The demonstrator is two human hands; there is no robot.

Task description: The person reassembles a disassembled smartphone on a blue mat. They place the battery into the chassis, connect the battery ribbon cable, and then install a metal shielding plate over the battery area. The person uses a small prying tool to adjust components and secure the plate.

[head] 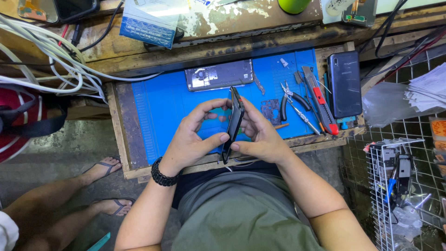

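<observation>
At the centre of the frame, both hands hold a slim black smartphone [233, 124] on edge, its thin side turned toward the camera so it shows as a narrow dark strip running from upper centre down toward the person's lap. A red line runs along its upper edge; whether that is a gap or a trim I cannot tell. The left hand [195, 135] is curled around the phone from the left of the frame, thumb pressed near the lower end and fingers closed behind the upper part. The right hand [261, 135] closes on it from the right, thumb meeting the lower edge just beside the left thumb. A black braided bracelet [161, 174] circles the left wrist.

The phone hangs above the near edge of a blue rubber work mat [162, 107] that covers a worn wooden counter [120, 135]. On the mat, above the hands, lies a grey opened phone body [218, 74]. To the right of the hands lie black-handled pliers [290, 100], a red and grey utility knife [319, 100] and, at the mat's right edge, a second dark phone [344, 83] lying flat. White cables [51, 65] bundle at the upper left of the frame. A white wire basket [395, 186] of tools stands at the lower right. At the lower left, another person's feet in flip-flop sandals [104, 167] rest on the floor.
</observation>
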